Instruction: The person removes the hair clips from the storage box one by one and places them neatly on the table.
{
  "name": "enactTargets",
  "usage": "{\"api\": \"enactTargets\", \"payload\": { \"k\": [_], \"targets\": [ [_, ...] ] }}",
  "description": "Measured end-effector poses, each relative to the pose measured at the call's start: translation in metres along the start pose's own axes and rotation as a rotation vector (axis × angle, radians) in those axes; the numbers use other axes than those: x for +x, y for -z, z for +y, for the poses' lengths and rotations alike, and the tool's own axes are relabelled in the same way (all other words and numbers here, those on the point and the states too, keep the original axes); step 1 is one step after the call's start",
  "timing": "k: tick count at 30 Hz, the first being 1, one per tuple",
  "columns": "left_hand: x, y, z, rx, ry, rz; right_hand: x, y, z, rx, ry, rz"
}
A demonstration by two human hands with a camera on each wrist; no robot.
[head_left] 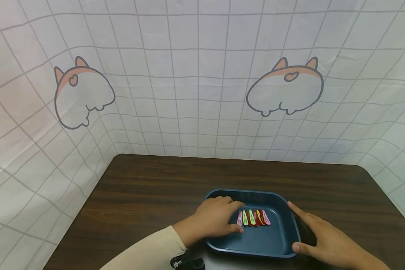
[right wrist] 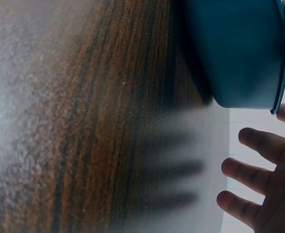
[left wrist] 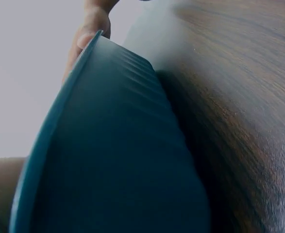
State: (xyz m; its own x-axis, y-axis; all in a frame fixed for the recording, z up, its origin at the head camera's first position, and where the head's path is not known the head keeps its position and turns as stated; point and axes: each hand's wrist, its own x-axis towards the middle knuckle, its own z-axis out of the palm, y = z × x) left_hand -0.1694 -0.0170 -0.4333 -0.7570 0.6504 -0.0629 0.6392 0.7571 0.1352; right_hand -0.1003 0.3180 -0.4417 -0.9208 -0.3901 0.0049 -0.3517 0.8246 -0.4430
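A row of several snap hair clips (head_left: 253, 218), pink, green, red and yellow, lies side by side in a dark blue tray (head_left: 261, 242). My left hand (head_left: 217, 216) reaches over the tray's left rim, its thumb and index finger spread beside the leftmost pink clip (head_left: 239, 218). Nothing shows between them; its other fingers are partly hidden. At the tray's right side, my right hand (head_left: 327, 234) has its thumb and index finger against the rim. The right wrist view shows the remaining fingers (right wrist: 249, 174) straight and spread beyond the tray's outer wall (right wrist: 244, 58).
The tray stands on a dark wood-grain table (head_left: 148, 195), toward its near right part. A white grid-patterned cloth (head_left: 195, 93) with cartoon corgi prints hangs behind and along the sides. A black strap (head_left: 188, 262) is near my left sleeve (head_left: 155, 247).
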Motion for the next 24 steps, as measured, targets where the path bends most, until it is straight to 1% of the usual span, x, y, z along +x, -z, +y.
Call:
{"api": "enactTargets", "payload": {
  "k": [4,6,12,17,24],
  "targets": [
    [0.001,-0.001,0.003,0.043,0.046,-0.011,-0.001,-0.001,0.0,0.0,-0.006,0.002],
    [0.001,0.0,0.005,0.048,0.058,-0.015,-0.001,-0.001,0.0,0.002,-0.01,-0.004],
    [0.003,0.001,0.008,0.052,0.065,-0.035,0.0,-0.002,-0.001,0.026,-0.028,-0.054],
    [0.006,-0.002,0.01,0.046,0.079,-0.037,-0.001,-0.003,-0.001,0.037,-0.022,-0.049],
    [0.01,-0.005,0.012,0.016,0.108,-0.034,-0.003,-0.005,-0.002,0.049,-0.014,-0.047]
  ]
}}
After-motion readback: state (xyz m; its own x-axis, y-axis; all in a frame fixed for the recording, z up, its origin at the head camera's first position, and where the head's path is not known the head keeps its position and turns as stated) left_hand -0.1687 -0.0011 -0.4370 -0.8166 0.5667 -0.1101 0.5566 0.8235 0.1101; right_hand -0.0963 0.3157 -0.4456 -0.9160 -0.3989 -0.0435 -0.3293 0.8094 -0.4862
